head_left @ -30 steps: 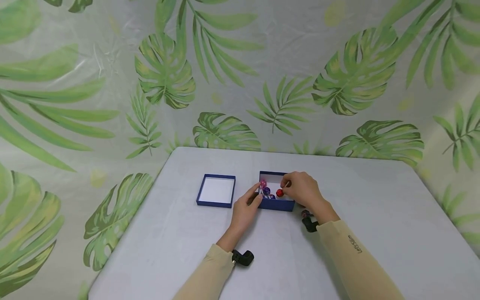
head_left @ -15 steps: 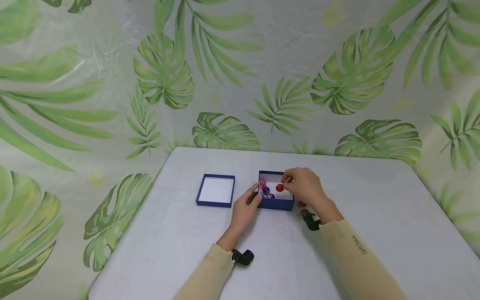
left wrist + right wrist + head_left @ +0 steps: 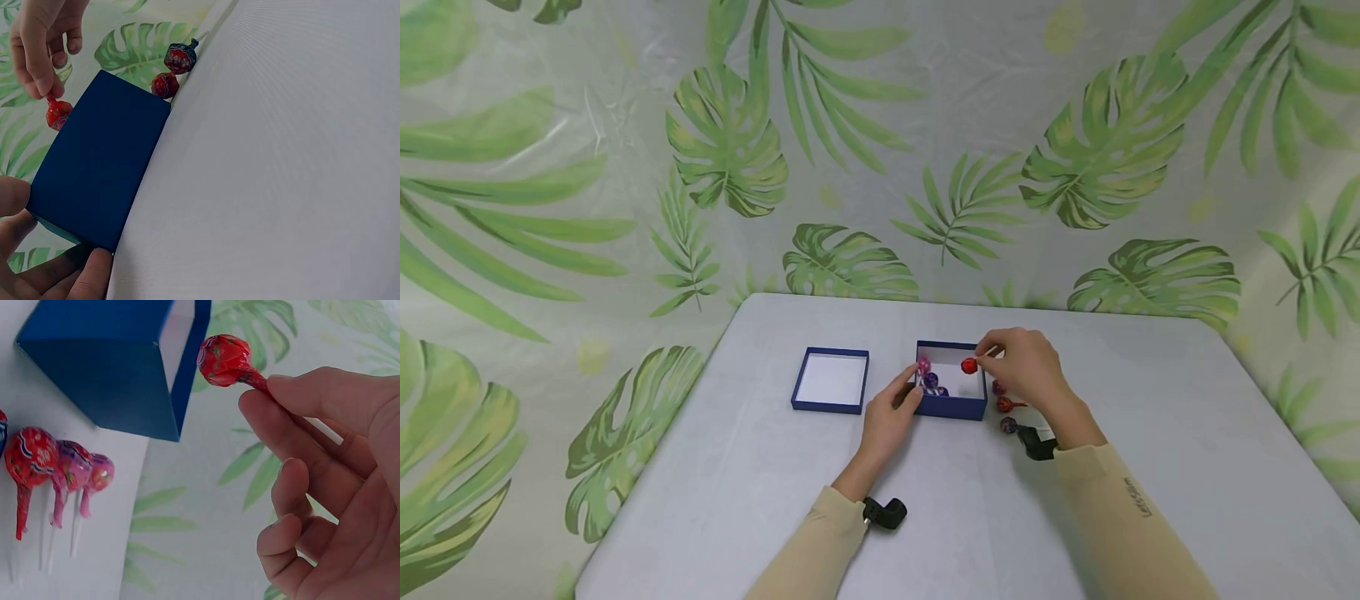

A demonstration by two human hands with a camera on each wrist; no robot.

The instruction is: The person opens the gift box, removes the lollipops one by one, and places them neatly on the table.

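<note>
While the left hand (image 3: 887,422) grips the left end of the blue box (image 3: 951,407), just right of the head frame's centre, the right hand (image 3: 1028,369) pinches a red lollipop (image 3: 969,366) near its neck. Compared with a second ago, that lollipop sits higher and further right, against the box's right side, and the lollipops on the table (image 3: 1005,404) show more fully. I judge this leaves it raised and separate from the purple lollipop (image 3: 931,379) and its neighbours inside. In the right-wrist view, upper centre, its round head wears a glossy, creased red wrapper with dark-and-white trim, twisted tightly at the neck.
</note>
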